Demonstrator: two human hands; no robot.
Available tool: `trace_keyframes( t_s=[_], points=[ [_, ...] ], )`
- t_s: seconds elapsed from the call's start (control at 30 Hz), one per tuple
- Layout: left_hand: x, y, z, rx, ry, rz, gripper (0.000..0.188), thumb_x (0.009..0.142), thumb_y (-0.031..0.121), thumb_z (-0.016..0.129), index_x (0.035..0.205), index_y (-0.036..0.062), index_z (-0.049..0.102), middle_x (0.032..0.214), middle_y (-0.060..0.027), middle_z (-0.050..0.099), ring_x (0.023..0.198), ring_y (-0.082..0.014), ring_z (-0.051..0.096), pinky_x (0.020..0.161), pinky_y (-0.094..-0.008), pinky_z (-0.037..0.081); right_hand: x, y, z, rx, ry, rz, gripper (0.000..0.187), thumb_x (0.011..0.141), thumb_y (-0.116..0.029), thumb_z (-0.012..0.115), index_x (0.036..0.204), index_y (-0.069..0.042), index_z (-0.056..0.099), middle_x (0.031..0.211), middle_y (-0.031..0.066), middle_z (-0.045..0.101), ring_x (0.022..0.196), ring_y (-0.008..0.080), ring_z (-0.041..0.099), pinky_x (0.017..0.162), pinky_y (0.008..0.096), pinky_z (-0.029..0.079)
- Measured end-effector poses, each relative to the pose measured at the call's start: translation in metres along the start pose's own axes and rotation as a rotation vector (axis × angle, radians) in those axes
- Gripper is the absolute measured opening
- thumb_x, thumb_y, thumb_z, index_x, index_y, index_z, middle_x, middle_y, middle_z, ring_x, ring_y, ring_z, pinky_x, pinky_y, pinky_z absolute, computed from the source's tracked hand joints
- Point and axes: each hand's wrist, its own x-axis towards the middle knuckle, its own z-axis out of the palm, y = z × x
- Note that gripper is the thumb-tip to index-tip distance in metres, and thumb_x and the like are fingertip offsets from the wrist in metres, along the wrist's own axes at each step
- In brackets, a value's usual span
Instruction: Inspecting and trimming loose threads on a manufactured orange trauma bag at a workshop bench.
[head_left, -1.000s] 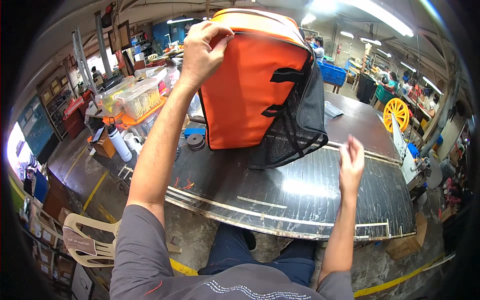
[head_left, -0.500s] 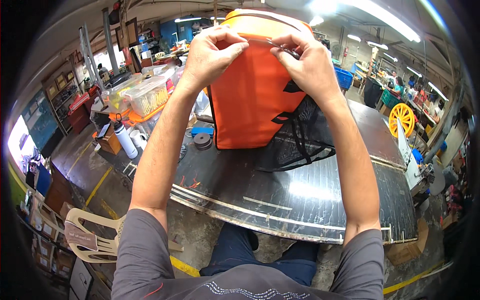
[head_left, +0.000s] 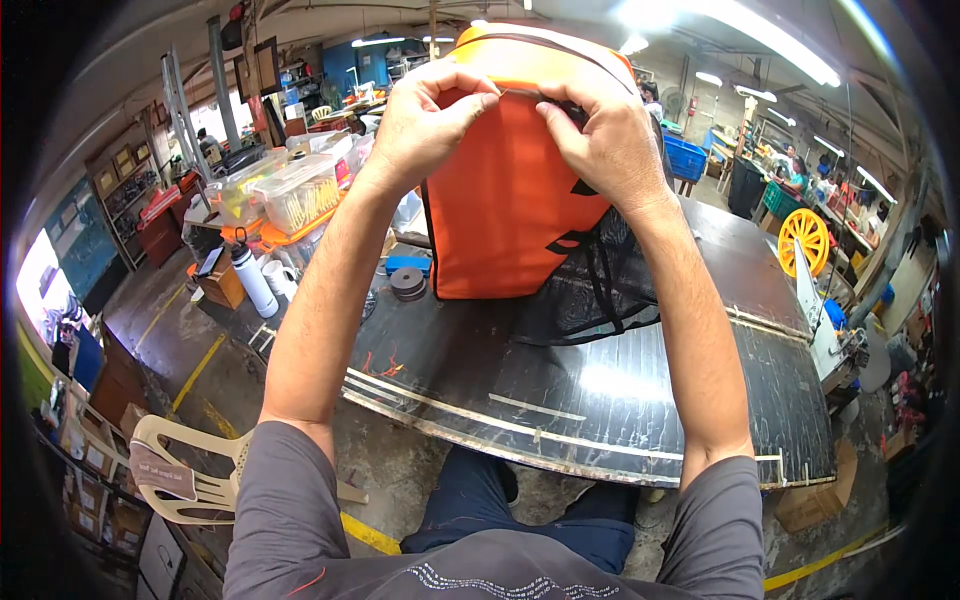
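An orange bag (head_left: 490,210) with black edging and straps stands upright on the dark table. My left hand (head_left: 425,115) is closed in a pinch at the upper left of the bag, thumb against forefinger. Opposite it, my right hand (head_left: 605,130) has its thumb and forefinger close together by the same upper seam. A thin light line, perhaps a thread, runs along the seam between the fingertips; what either hand holds is too small or hidden. Black mesh (head_left: 600,295) with straps spreads from the bag's right side onto the table.
A grey tape roll (head_left: 408,284) and a blue box (head_left: 408,265) lie left of the bag. Farther left are clear plastic bins (head_left: 298,190) and a white bottle (head_left: 254,280). A beige chair (head_left: 190,470) stands at lower left. At right is a yellow wheel (head_left: 804,242).
My right hand has turned and shifted slightly down and left; the small metal tool seen in it earlier no longer shows. The bag has moved slightly. My left hand keeps its pinch.
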Motion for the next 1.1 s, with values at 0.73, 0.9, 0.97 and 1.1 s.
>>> trace_keyframes(
  t_s=[0.73, 0.9, 0.97, 1.1],
  points=[
    [-0.007, 0.017, 0.0, -0.273, 0.024, -0.216, 0.014, 0.098, 0.014, 0.083, 0.107, 0.0031, 0.081, 0.101, -0.0001, 0.077, 0.094, -0.0069, 0.067, 0.088, -0.0253, 0.054, -0.002, -0.009, 0.003, 0.063, -0.058, 0.031, 0.024, 0.093, -0.022, 0.077, 0.109, -0.005, 0.082, 0.091, 0.016, 0.08, 0.082, 0.0308, 0.079, 0.08, 0.042, 0.062],
    [-0.008, 0.016, -0.002, -0.262, 0.006, -0.218, 0.016, 0.098, 0.016, 0.085, 0.11, 0.005, 0.082, 0.103, 0.0007, 0.078, 0.097, -0.0067, 0.067, 0.091, -0.0252, 0.053, 0.001, -0.011, 0.003, 0.022, -0.062, 0.006, 0.023, 0.093, -0.019, 0.076, 0.109, -0.004, 0.081, 0.09, 0.0169, 0.08, 0.083, 0.0334, 0.079, 0.081, 0.0439, 0.062],
    [-0.007, 0.014, -0.003, -0.268, -0.008, -0.228, 0.018, 0.098, 0.017, 0.085, 0.112, 0.0069, 0.082, 0.105, 0.0017, 0.078, 0.099, -0.0064, 0.067, 0.094, -0.0251, 0.052, 0.001, -0.011, 0.002, -0.014, -0.077, -0.025, 0.023, 0.092, -0.019, 0.075, 0.109, -0.004, 0.081, 0.091, 0.0177, 0.08, 0.085, 0.0348, 0.079, 0.081, 0.0442, 0.062],
    [-0.007, 0.016, -0.001, -0.293, -0.016, -0.237, 0.018, 0.098, 0.017, 0.085, 0.112, 0.0057, 0.082, 0.105, 0.0011, 0.078, 0.099, -0.0066, 0.068, 0.093, -0.0247, 0.052, -0.002, -0.002, 0.006, 0.009, -0.031, -0.069, 0.021, 0.092, -0.018, 0.076, 0.107, -0.004, 0.08, 0.09, 0.0176, 0.079, 0.085, 0.0344, 0.078, 0.081, 0.0448, 0.062]
  ],
)
